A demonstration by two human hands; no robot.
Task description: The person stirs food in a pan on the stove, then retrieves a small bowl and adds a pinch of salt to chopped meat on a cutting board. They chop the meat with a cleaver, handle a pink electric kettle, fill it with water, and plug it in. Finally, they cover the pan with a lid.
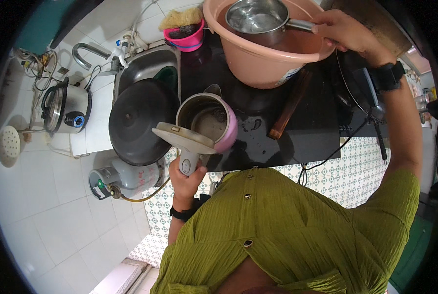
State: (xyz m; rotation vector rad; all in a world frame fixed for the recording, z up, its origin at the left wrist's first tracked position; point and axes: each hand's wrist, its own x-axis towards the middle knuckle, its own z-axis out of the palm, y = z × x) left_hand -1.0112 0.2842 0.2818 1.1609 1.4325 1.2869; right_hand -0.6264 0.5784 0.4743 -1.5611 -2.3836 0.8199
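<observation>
My right hand (345, 33) grips the handle of a metal ladle-like dipper (257, 18), which holds clear water over a large peach plastic tub (255, 68) with water in it. My left hand (186, 180) is closed round the pale handle of an electric kettle (228, 128), pink outside. Its lid (185, 137) stands raised on the handle side, and the inside shows a stained bottom. The kettle is at the front edge of the black countertop (248, 147), left of the tub; whether its base touches the counter is hidden.
Left of the kettle, a large black lid or pan (141, 121) partly covers the steel sink (149, 62). A wooden stick-like piece (290, 106) lies on the counter. Behind are a pink basket (189, 40) and a faucet (92, 51); a pressure cooker (66, 110) stands left, a wok (351, 84) right.
</observation>
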